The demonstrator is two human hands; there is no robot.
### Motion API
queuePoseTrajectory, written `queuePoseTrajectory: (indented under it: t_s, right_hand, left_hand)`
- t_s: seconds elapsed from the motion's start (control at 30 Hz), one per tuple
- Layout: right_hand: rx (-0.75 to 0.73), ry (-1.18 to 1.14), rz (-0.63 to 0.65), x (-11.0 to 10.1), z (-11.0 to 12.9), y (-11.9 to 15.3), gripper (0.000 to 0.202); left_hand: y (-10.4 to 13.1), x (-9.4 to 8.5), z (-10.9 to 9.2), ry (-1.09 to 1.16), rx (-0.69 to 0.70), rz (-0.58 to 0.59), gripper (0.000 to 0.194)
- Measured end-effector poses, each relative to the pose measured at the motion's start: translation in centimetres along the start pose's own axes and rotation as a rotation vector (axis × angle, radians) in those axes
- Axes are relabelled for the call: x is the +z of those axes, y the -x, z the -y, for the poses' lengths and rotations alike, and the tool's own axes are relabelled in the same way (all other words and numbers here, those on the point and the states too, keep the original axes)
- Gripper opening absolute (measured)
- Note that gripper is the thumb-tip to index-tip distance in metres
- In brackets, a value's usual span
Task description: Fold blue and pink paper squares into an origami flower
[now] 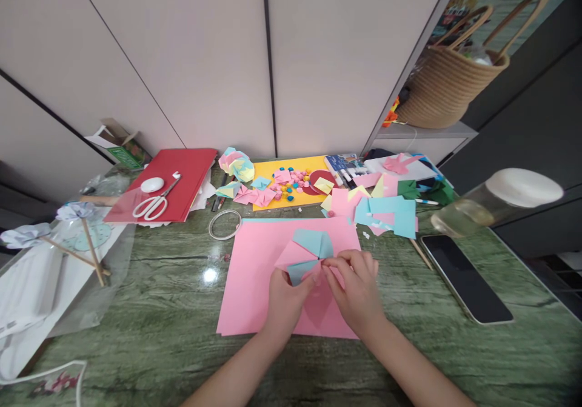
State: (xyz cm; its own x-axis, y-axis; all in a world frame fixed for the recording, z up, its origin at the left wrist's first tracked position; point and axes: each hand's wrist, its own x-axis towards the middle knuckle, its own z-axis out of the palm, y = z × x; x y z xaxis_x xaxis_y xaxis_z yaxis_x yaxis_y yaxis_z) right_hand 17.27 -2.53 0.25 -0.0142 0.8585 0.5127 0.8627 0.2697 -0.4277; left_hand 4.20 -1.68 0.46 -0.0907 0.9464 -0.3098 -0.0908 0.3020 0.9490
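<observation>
Between my two hands is a folded paper flower (300,249) with light blue and pink petals, above a stack of pink paper (250,279). My left hand (288,301) is closed on its lower left edge, thumb in front. The fingers of my right hand (357,289) pinch at the flower's right side, near its centre; whether something small is between the fingertips is hidden. Just behind the stack lies a yellow sheet (264,173) bearing small pink, blue and yellow paper balls and folded pieces.
White scissors (157,205) lie on a red folder (191,182) at the left. A roll of tape (226,225) sits left of the pink stack. Paper scraps (386,213), a phone (464,276) and a clear bottle (477,204) are on the right. A cabinet (218,61) stands behind the table.
</observation>
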Motion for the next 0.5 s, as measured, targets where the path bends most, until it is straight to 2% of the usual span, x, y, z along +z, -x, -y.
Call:
queuePoseTrajectory:
  t_s: [0.1,0.27,0.5]
  right_hand:
    - [0.004,0.0,-0.006,-0.06,-0.01,-0.01,0.012]
    - [0.016,-0.024,-0.03,-0.18,-0.12,0.01,0.014]
    - [0.003,-0.061,-0.054,-0.2,-0.14,-0.01,0.012]
  left_hand:
    - [0.0,0.0,0.14,0.013,0.008,-0.01,0.025]
    - [-0.06,-0.22,0.63,-0.021,0.007,-0.108,0.031]
    - [-0.18,-0.52,0.55,-0.111,0.042,-0.04,0.029]
